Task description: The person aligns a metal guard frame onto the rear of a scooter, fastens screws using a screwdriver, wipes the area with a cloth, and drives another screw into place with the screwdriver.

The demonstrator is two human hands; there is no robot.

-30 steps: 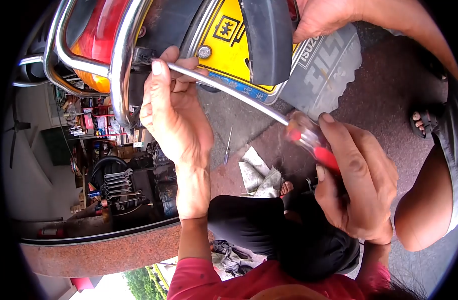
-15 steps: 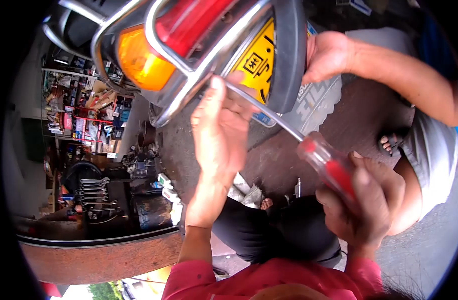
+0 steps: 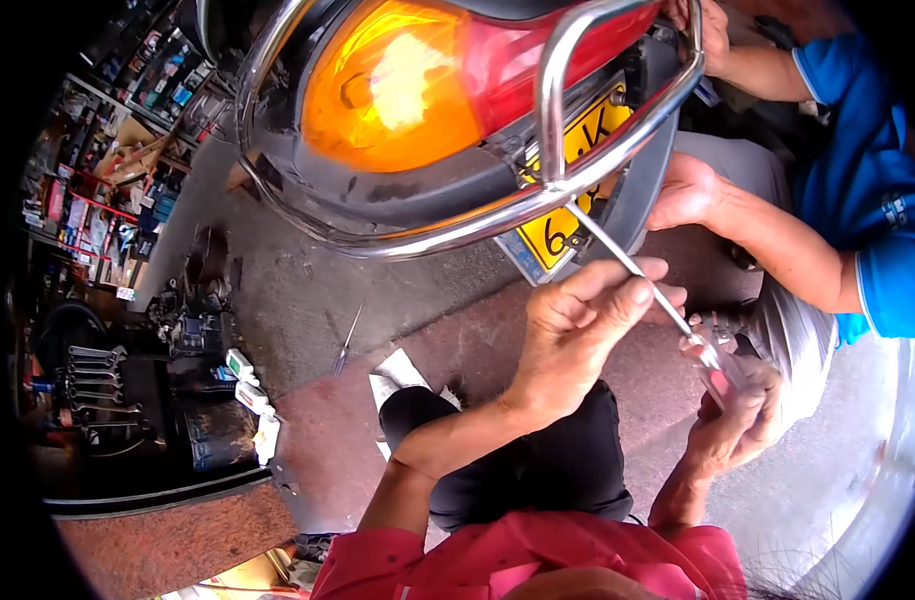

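My right hand (image 3: 737,420) is closed round the clear and red handle of a screwdriver (image 3: 712,375). My left hand (image 3: 572,335) has its thumb and fingers round the screwdriver's metal shaft. The shaft slants up to the left, and its tip is by the yellow number plate (image 3: 554,240), just under the chrome rail (image 3: 477,215); the exact contact point is hidden. Above the rail sits a tail light with an orange (image 3: 387,90) and a red lens. A co-worker's hand (image 3: 685,190) rests at the dark plate holder's right edge.
The co-worker, in a blue shirt (image 3: 882,200), reaches a second hand (image 3: 705,35) to the rail's upper end. Several spanners (image 3: 99,380) lie at the left beside white boxes (image 3: 249,395). Another thin tool (image 3: 347,340) lies on the floor. Cluttered shelves (image 3: 97,200) stand at far left.
The view has shifted, with the tail light now larger. My left hand has moved from beside the rail onto the shaft. The co-worker's second hand has come into view at the rail.
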